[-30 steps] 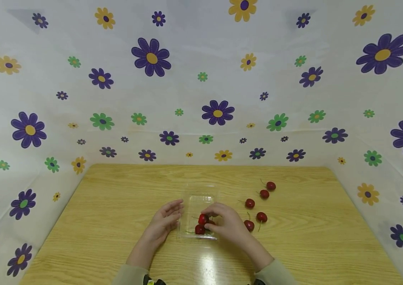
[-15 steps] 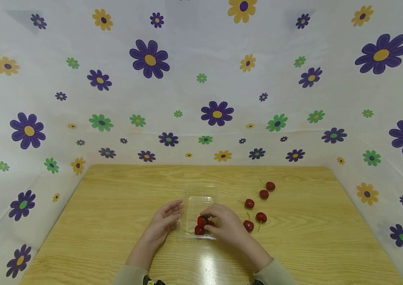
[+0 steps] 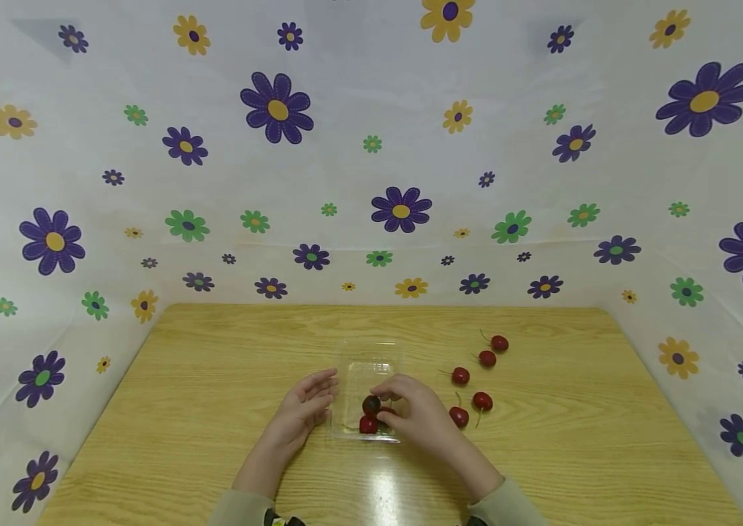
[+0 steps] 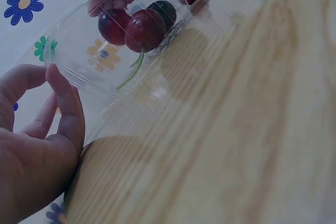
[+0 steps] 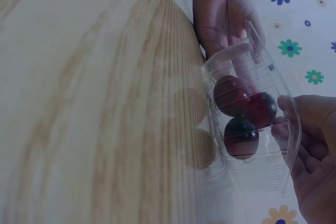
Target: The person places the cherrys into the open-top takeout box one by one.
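A clear plastic tray (image 3: 361,376) sits on the table between both hands and holds several red cherries. My right hand (image 3: 425,418) reaches over its right side, thumb and forefinger at the edge of a dark cherry (image 3: 371,405), which sits higher than its neighbours. A red cherry (image 3: 367,424) with a green stem lies just below it, and another is partly hidden by the thumb. At the tray's left rim my left hand (image 3: 302,413) stays with fingers extended and slightly bent. Its fingertips (image 4: 52,72) are close to the rim; contact is unclear.
Loose cherries lie on the wooden table (image 3: 226,380) right of the tray: one near the right hand (image 3: 459,416), one beyond it (image 3: 482,401), and several farther back, such as this cherry (image 3: 499,342). Flower-patterned white cloth (image 3: 345,168) walls the back and sides.
The cherry at my right fingertips has turned, showing its dark side, and shifted slightly left. The right hand barely moves. The left hand and tray stay put.
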{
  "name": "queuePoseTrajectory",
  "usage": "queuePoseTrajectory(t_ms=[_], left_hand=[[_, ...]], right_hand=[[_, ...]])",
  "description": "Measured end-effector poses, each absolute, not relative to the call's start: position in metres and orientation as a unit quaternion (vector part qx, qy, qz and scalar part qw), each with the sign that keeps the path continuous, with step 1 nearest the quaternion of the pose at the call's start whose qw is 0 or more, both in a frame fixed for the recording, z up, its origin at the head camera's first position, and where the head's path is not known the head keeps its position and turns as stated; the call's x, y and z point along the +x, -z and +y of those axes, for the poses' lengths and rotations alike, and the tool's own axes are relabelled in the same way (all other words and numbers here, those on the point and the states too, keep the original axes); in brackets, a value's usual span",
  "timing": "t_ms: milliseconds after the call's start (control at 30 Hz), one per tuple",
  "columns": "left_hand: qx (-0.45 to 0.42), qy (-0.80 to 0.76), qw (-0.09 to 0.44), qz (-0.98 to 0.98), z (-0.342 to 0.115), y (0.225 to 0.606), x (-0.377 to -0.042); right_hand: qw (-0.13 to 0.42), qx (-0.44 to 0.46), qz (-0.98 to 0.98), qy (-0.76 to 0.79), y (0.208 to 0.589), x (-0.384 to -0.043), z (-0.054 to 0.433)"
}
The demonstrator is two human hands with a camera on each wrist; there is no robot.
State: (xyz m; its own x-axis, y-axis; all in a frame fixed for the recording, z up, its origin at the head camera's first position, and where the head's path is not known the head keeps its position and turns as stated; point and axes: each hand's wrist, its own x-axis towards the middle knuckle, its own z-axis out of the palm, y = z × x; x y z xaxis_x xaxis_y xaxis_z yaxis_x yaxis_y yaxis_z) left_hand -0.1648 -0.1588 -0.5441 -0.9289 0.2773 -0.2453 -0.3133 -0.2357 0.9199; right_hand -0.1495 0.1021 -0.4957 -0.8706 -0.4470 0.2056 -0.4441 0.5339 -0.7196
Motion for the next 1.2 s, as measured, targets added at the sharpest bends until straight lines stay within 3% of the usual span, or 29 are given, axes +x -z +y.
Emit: queuePoseTrajectory(t_ms=[667,1200], left_hand=[[-0.002,-0.789,0.184,0.586,-0.16,0.545,-0.163],[-0.017,-0.785,0.181,0.592,-0.159,0.545,-0.164]], right_hand=[[0.02,-0.243,0.847,0.473,0.496,-0.153,0.105],[-0.025,-0.21,0.829,0.517,0.499,-0.16,0.123]])
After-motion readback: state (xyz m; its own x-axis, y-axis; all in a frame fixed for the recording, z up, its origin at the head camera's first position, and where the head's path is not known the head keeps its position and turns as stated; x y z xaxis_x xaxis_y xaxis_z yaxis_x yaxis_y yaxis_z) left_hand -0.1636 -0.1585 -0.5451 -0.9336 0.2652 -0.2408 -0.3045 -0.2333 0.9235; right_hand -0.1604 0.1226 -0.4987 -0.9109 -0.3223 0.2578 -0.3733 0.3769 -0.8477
